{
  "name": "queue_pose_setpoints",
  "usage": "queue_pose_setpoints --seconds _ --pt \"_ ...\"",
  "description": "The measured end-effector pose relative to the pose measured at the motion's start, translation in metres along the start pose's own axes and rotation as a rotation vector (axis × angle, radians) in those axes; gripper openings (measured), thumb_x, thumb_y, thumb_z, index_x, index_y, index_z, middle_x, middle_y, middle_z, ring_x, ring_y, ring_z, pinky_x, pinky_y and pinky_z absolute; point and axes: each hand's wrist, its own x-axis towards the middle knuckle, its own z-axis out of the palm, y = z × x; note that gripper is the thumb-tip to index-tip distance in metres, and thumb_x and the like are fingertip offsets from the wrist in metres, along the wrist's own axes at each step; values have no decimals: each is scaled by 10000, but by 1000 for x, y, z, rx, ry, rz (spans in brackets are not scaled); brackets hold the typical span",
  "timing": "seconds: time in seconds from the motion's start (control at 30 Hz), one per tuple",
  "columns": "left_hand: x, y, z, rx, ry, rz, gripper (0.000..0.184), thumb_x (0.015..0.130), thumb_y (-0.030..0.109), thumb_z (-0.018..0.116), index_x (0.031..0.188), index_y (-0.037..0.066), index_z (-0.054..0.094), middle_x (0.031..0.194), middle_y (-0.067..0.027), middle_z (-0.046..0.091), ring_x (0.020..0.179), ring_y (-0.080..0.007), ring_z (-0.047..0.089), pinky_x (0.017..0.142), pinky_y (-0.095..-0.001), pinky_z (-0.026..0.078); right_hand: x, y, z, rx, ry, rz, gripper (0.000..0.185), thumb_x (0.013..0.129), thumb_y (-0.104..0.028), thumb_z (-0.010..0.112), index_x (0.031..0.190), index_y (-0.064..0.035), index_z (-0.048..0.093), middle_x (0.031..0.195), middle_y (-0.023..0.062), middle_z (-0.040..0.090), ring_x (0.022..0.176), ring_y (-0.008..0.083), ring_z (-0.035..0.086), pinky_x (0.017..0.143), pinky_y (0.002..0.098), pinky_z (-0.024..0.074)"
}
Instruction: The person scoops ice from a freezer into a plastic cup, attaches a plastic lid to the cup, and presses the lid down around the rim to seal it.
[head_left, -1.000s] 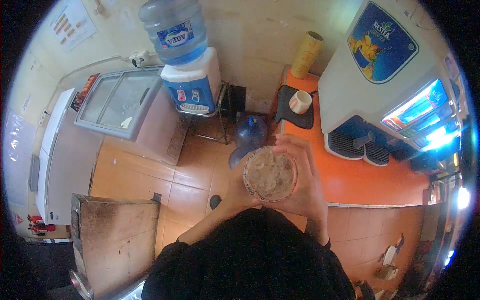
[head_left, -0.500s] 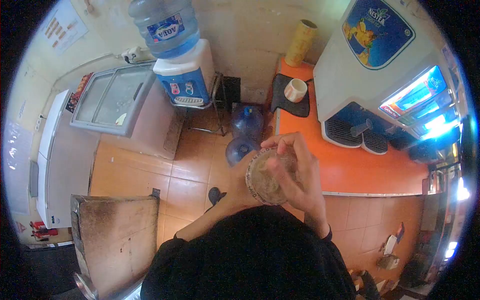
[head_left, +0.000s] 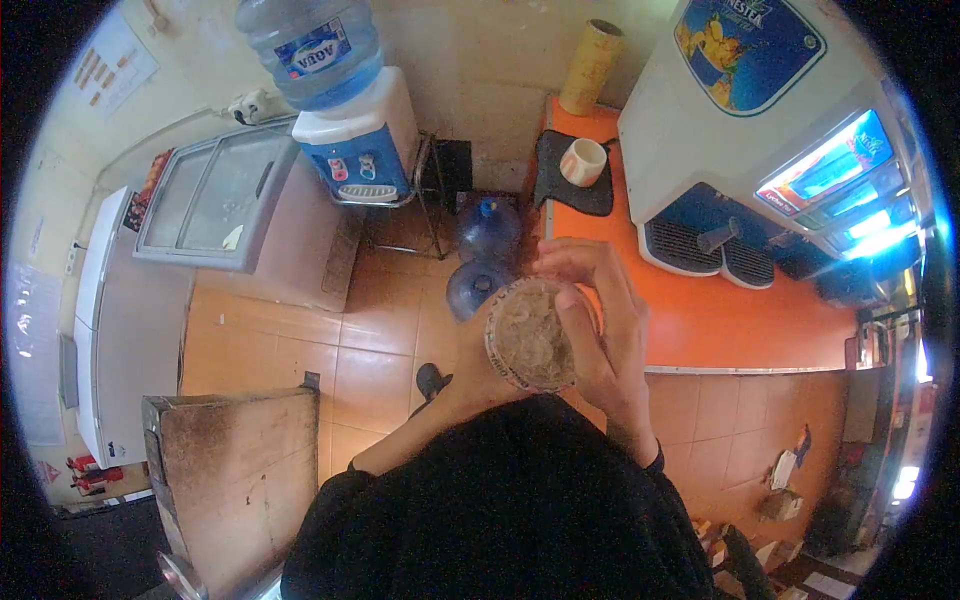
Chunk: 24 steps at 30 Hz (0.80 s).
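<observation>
A round plastic cup (head_left: 528, 338) with printing around its edge is in front of my chest, seen from above. Pale, ice-like contents show in it; whether a lid covers it I cannot tell. My left hand (head_left: 478, 368) holds the cup from its left side, with most of its fingers hidden behind it. On the right, my right hand (head_left: 608, 335) grips the cup's edge, its thumb lying along the upper rim and its bent fingers reaching round the far side.
An orange counter (head_left: 720, 335) on the right carries a drink dispenser (head_left: 705, 245), a white mug (head_left: 583, 162) on a dark cloth and a yellow roll (head_left: 592, 68). Blue water jugs (head_left: 478, 290) stand on the floor, near a water cooler (head_left: 360, 150). Left are a glass-top freezer (head_left: 215, 195) and a worn panel (head_left: 235, 480).
My right thumb has shifted from over the cup's top towards its right rim, uncovering more of the top. My left hand keeps its hold. The view has shifted slightly.
</observation>
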Motion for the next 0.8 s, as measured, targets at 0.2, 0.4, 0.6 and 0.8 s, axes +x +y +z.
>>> queue_pose_setpoints --seconds 0.2,0.4,0.6,0.8 --pt "-2 -9 2 1 10 -25 720 587 183 878 1190 -4 531 1087 -92 624 969 -175 607 840 -312 490 -4 -2 -6 -377 -13 -215 183 780 51 512 943 6 581 979 169 579 885 327 586 800 370 473" --pt "-1 -12 6 104 28 43 689 590 177 871 1169 -3 542 1056 -96 624 948 -177 610 826 -307 493 -2 -4 -7 -462 -19 -179 163 734 75 507 868 -10 543 942 154 559 865 336 548 777 388 444" --pt "-5 -9 4 82 42 -59 678 585 189 874 1151 -2 554 1063 -112 626 944 -200 621 822 -310 492 -3 1 -11 -408 -85 -235 147 732 54 525 860 -17 544 940 141 551 846 331 531 754 399 427" --pt "-3 -9 5 172 14 -88 684 574 207 880 1142 2 559 1053 -110 621 949 -203 620 815 -314 490 0 0 -8 -493 -19 -322 207 732 20 535 931 -28 565 938 131 555 819 309 521 729 389 406"
